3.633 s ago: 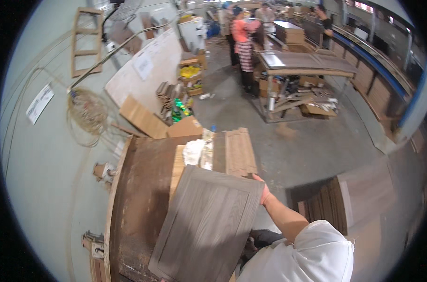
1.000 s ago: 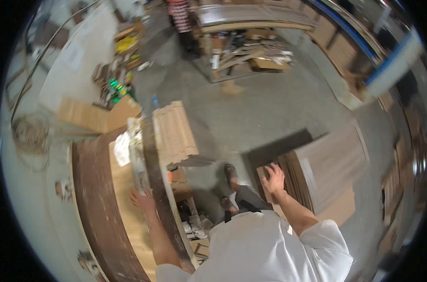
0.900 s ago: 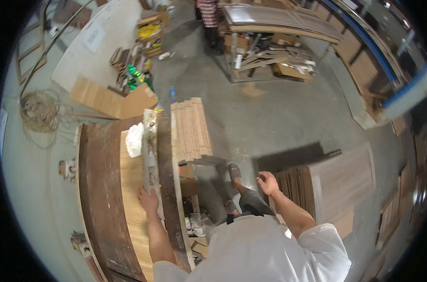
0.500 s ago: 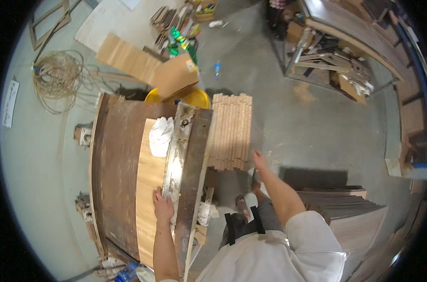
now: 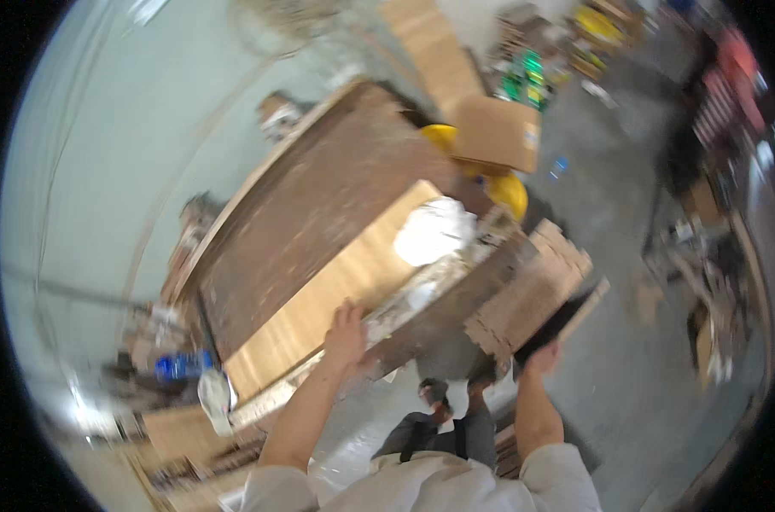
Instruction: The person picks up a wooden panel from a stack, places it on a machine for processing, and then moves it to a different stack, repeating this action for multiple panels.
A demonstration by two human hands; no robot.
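Note:
My left hand (image 5: pixel 346 334) rests on the near long edge of a pale wood-grain plank (image 5: pixel 319 300), fingers spread and fairly flat, holding nothing. This plank lies on a brown worktable (image 5: pixel 302 213). A crumpled white cloth (image 5: pixel 435 232) sits on the plank's far end. Off the table's right side, my right hand (image 5: pixel 541 357) is closed at the near end of a board (image 5: pixel 585 311) with a dark face and pale edge. Motion blurs that hand, and its fingers are partly hidden. Just left of this board is a stack of narrow wooden strips (image 5: pixel 528 286).
A metal rail (image 5: pixel 387 317) runs along the table's near side. Beyond its far end stand a yellow tub (image 5: pixel 509 194) and a cardboard box (image 5: pixel 496 132). A blue bottle (image 5: pixel 183 365) lies at the left. Scrap wood (image 5: pixel 703 282) and a person in red (image 5: pixel 733 77) are at the right.
My view has turned, so the table now slants. My right hand, empty before beside the strip stack, now has a dark board at it. My left hand stays on the plank's edge.

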